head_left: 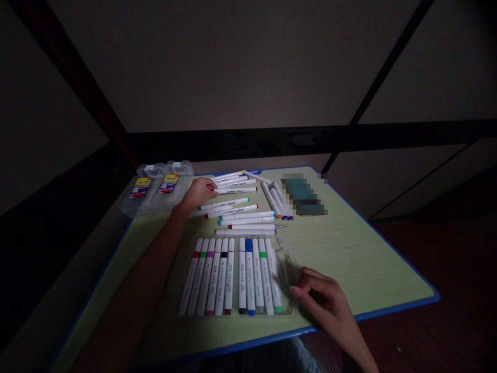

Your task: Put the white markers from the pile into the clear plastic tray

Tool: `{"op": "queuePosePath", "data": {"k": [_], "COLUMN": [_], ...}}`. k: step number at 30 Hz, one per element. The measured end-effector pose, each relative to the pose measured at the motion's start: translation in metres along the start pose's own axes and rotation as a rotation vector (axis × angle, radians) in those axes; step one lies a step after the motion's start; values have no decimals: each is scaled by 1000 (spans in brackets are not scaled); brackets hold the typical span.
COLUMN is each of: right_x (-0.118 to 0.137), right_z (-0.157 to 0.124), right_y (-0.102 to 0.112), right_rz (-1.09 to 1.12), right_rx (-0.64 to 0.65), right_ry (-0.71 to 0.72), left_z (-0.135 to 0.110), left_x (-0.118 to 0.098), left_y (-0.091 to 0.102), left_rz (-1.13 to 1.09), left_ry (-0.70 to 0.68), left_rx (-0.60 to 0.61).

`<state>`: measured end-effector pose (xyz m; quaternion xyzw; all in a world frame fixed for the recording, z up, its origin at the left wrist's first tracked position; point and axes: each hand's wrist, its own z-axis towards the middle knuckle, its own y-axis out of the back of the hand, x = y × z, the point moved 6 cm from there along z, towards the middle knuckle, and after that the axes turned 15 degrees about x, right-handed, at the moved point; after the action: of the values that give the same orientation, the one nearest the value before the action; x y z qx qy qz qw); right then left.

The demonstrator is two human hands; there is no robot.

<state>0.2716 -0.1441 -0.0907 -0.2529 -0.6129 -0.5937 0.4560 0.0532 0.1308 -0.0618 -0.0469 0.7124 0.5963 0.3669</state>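
Marker point(236, 190) end is pinched by left hand point(200, 192); right hand point(324, 300), fingers loosely curled, rests against clear tray point(289, 259) edge.

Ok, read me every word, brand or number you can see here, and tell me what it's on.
Nothing here reads clearly.
Tray markers: print along the barrels, too small.
Loose markers: print too small.
Box labels: yellow, red and blue, blurred.
Grey-green patch: pixelated, unreadable.
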Motion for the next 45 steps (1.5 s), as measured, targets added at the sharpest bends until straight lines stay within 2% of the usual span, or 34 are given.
{"op": "queuePosePath", "data": {"k": [7, 14, 18, 27, 32, 38, 45], "right_x": [4, 2, 0, 0, -8, -15, -20], "right_z": [1, 0, 0, -1, -4, -8, -12], "right_y": [2, 1, 1, 5, 9, 16, 17], "right_rz": [-8, -5, -3, 57, 208, 370, 462], "right_rx": [-8, -7, -12, -70, -182, -348, -396], "right_ry": [16, 11, 10, -9, -70, -29, 26], "left_z": [-7, -13, -14, -20, -24, -31, -32], "left_x": [-7, -20, -24, -44, -64, -89, -97], "left_y": [9, 14, 10, 1, -6, -21, -32], "left_rz": [-314, -492, -584, -546, -544, -592, -621], "left_ry": [28, 19, -10, -80, -107, -156, -207], "left_rx": [21, 40, 95, 283, 336, 462, 527]}}
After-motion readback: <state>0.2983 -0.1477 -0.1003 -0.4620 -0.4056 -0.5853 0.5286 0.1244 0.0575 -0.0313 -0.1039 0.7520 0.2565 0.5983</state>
